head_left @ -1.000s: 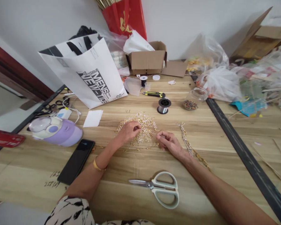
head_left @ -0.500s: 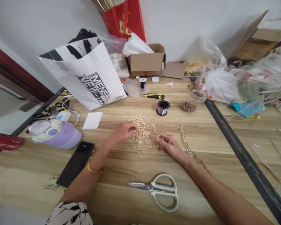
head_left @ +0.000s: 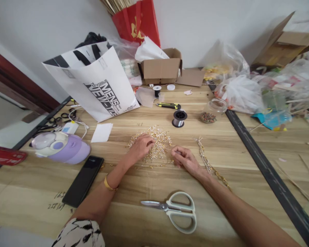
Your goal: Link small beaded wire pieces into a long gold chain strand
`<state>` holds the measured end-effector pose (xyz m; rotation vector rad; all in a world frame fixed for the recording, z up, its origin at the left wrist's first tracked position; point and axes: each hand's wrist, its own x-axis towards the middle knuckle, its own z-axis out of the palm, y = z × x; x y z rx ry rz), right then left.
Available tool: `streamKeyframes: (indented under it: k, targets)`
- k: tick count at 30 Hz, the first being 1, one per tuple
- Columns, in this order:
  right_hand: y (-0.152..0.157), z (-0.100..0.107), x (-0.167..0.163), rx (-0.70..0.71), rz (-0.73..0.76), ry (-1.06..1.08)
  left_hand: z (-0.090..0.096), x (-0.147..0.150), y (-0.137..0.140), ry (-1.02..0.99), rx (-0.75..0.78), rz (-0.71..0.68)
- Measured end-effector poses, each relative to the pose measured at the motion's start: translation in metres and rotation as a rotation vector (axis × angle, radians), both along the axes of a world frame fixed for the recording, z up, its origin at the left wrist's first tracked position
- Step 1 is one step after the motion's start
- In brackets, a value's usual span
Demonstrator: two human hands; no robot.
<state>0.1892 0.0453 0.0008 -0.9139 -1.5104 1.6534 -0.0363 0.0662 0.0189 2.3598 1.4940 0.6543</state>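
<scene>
A pile of small gold and clear beads [head_left: 158, 139] lies mid-table. Over its left part reaches my left hand [head_left: 141, 146], thumb and fingers curled together at the beads; whatever is between the fingertips is too small to make out. At the pile's right edge my right hand [head_left: 184, 158] is closed in a pinch on the end of a thin beaded strand [head_left: 154, 166], which runs leftward along the near side of the pile. Finished-looking gold and silver bead chains [head_left: 208, 164] lie beside my right wrist. Scissors [head_left: 170, 207] with pale handles rest closest to me.
A wire spool [head_left: 179, 118], a yellow-black utility knife [head_left: 168, 105] and a jar of beads [head_left: 213, 111] stand behind the pile. To the left are a phone [head_left: 82, 180], a purple bottle [head_left: 61, 147] and a white paper bag [head_left: 98, 82]. Plastic bags [head_left: 243, 92] crowd the right.
My left hand has moved a little right and forward, further over the bead pile. My right hand stays in place, still pinched.
</scene>
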Motion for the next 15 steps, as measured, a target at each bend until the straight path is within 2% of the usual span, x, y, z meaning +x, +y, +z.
streamKeyframes:
  k: [4, 8, 12, 15]
  targets:
    - [0.0, 0.0, 0.0, -0.005, 0.001, 0.007, 0.001, -0.01, 0.004, -0.139, -0.076, 0.095]
    - [0.0, 0.0, 0.0, -0.012, -0.002, 0.0, 0.002, -0.016, 0.006, -0.214, -0.11, 0.133]
    - [0.0, 0.0, 0.0, -0.021, 0.003, 0.012, 0.006, -0.02, 0.007, -0.196, -0.149, 0.096]
    - [0.0, 0.0, 0.0, -0.028, 0.003, 0.026, 0.009, -0.024, 0.007, -0.107, -0.175, 0.044]
